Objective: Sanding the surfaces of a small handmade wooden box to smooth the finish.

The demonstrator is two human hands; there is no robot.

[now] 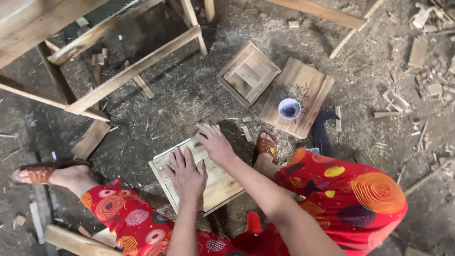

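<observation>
A small square wooden panel [222,187] of light slats lies on the dirt floor between my knees. My left hand [186,174] rests flat on its middle, fingers spread. At the panel's far edge my right hand [214,143] presses down, its fingers curled over something small that I cannot make out. My legs in red patterned trousers [350,194] and brown sandals frame the panel on both sides.
A second framed wooden square [248,73] and a flat slatted board [303,87] lie ahead; on the board stand a small white bowl [289,108] and several dark nails. A dark tool [322,129] lies beside the board. A wooden frame [118,76] stands at left, scraps at right.
</observation>
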